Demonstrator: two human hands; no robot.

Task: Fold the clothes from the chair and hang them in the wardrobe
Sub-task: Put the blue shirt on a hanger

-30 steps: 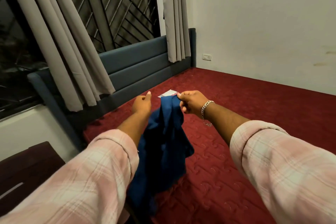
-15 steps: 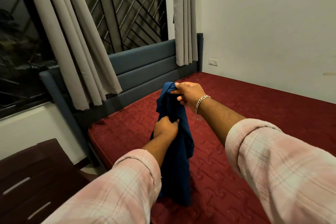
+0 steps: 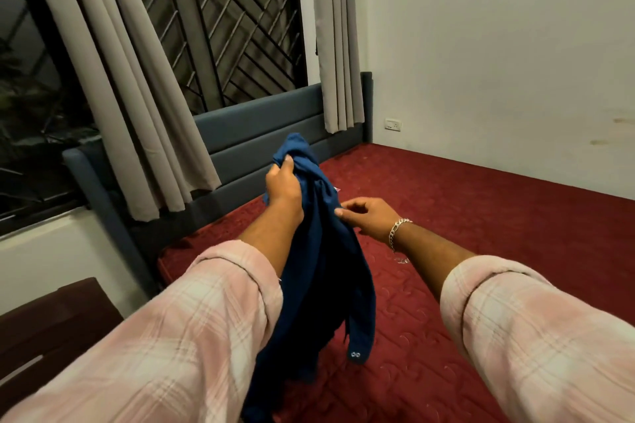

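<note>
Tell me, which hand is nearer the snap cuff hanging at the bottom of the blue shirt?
Right. The right hand is at the blue shirt midway up, above the cuff; the left hand grips its top.

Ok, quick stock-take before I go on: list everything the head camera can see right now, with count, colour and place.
blue shirt: one, dark blue, held up over the mattress, cuff hanging low
mattress: one, dark red quilted, right and centre
headboard: one, grey-blue padded, behind the shirt
curtains: two, beige, either side of the window
window grille: one, dark metal, top centre
wall socket: one, white, on the far wall
wooden furniture: one, dark brown, bottom left
bracelet: one, silver, right wrist
left hand: grips the shirt near its top
right hand: fingertips at the shirt's side
</note>
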